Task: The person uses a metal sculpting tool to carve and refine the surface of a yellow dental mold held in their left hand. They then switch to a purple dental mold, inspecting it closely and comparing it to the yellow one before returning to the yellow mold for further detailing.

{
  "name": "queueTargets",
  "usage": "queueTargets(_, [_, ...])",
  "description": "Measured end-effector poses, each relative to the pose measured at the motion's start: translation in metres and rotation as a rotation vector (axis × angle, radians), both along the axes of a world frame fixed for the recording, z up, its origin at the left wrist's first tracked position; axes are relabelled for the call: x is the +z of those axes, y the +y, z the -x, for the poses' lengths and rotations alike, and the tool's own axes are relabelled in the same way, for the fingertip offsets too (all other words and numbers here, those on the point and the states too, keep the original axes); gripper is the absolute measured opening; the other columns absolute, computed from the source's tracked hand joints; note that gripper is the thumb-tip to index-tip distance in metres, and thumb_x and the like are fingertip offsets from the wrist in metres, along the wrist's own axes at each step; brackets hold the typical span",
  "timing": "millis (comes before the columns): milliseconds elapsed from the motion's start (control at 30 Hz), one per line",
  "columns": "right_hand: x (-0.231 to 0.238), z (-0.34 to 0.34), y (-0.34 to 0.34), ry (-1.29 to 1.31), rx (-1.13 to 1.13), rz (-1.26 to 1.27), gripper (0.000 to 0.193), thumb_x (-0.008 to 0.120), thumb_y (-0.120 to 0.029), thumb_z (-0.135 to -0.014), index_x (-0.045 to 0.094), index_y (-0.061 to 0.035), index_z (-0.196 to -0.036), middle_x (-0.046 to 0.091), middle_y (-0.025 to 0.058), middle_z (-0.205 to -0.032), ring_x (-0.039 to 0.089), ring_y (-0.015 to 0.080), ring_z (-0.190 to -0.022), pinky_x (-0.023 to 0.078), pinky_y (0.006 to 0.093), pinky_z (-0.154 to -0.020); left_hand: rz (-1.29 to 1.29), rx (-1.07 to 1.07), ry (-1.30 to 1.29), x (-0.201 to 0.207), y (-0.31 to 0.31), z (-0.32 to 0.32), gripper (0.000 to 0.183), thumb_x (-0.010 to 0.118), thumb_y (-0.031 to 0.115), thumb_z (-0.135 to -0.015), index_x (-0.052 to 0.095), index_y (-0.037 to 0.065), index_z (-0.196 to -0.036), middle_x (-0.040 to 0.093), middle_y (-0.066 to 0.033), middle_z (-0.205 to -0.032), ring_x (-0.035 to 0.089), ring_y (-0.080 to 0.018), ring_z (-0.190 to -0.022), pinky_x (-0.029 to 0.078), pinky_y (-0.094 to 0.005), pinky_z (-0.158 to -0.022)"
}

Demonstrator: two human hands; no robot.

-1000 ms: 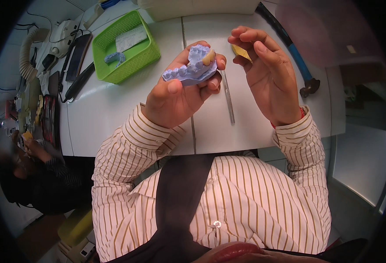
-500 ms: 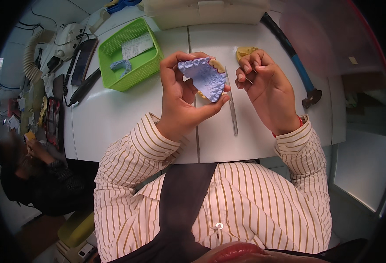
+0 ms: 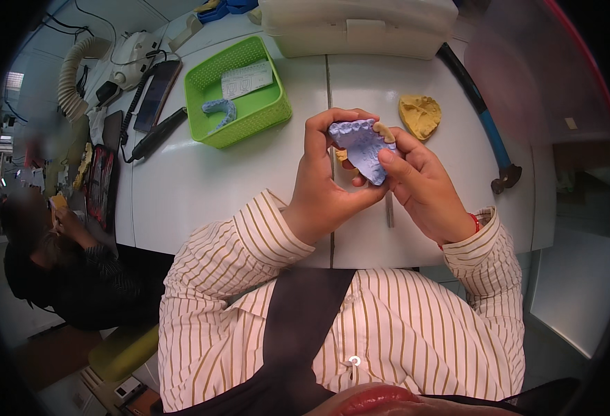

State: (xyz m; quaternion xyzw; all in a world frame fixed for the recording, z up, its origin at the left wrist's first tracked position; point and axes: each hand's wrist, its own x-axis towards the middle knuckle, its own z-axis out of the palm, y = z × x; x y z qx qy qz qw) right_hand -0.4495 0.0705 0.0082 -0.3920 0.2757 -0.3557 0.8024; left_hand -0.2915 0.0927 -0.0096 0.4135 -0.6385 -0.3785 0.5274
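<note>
Between both hands is a blue-purple dental cast (image 3: pixel 361 149) with a row of moulded teeth and a cream-coloured tooth section (image 3: pixel 384 132) on its upper right edge. My left hand (image 3: pixel 325 180) is closed round the cast's left side, thumb along its lower edge. From the right, my right hand (image 3: pixel 426 180) grips it, thumb on its face beside the cream section. A yellow piece (image 3: pixel 341 155) shows behind the cast, partly hidden by fingers. Under the hands lies a thin metal tool (image 3: pixel 390 211), mostly covered. Beyond my right hand rests a yellow dental cast (image 3: pixel 420 116) on the table.
A green basket (image 3: pixel 277 107) holds a blue horseshoe-shaped cast and a paper slip. A hammer (image 3: pixel 488 128) lies at the right, a translucent box (image 3: pixel 360 35) at the back. Left are a black handpiece (image 3: pixel 158 135) and a phone (image 3: pixel 158 93). Another person (image 3: pixel 76 270) sits far left.
My right hand has come down and left onto the blue-purple cast, its thumb now on the face. The yellow cast behind it has come into fuller view. The whole view has shifted slightly.
</note>
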Motion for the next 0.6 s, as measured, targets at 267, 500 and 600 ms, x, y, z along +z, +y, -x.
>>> queueTargets(267, [0.009, 0.009, -0.008, 0.07, -0.082, -0.009, 0.038, 0.056, -0.027, -0.094, 0.044, -0.0021, -0.12, 0.061, 0.008, -0.102, 0.062, 0.0148, -0.092, 0.047, 0.0273, -0.083, 0.47, 0.34, -0.726, 0.065, -0.033, -0.072, 0.044, 0.064, 0.027, -0.083, 0.054, 0.006, -0.12, 0.048, -0.0099, -0.129, 0.05, -0.0272, -0.115, 0.031, -0.0447, -0.101])
queueTargets(500, [0.006, 0.013, -0.009, 0.013, -0.108, -0.03, 0.033, 0.057, -0.027, -0.092, 0.04, -0.0104, -0.115, 0.057, 0.0079, -0.112, 0.06, 0.0121, -0.088, 0.047, 0.0258, -0.081, -0.108, 0.145, -1.219, 0.086, -0.053, -0.174, 0.032, 0.066, -0.001, -0.07, 0.065, 0.004, -0.102, 0.063, -0.012, -0.104, 0.059, -0.0281, -0.101, 0.047, -0.0347, -0.085])
queueTargets(600, [0.004, 0.018, -0.005, -0.012, -0.159, -0.042, 0.034, 0.06, -0.027, -0.09, 0.04, -0.0126, -0.114, 0.056, 0.0086, -0.116, 0.058, 0.0094, -0.087, 0.047, 0.0238, -0.078, -0.193, 0.055, -1.265, 0.071, -0.067, -0.175, 0.037, 0.069, -0.002, -0.066, 0.065, 0.005, -0.102, 0.064, -0.011, -0.1, 0.059, -0.0281, -0.097, 0.047, -0.0348, -0.084])
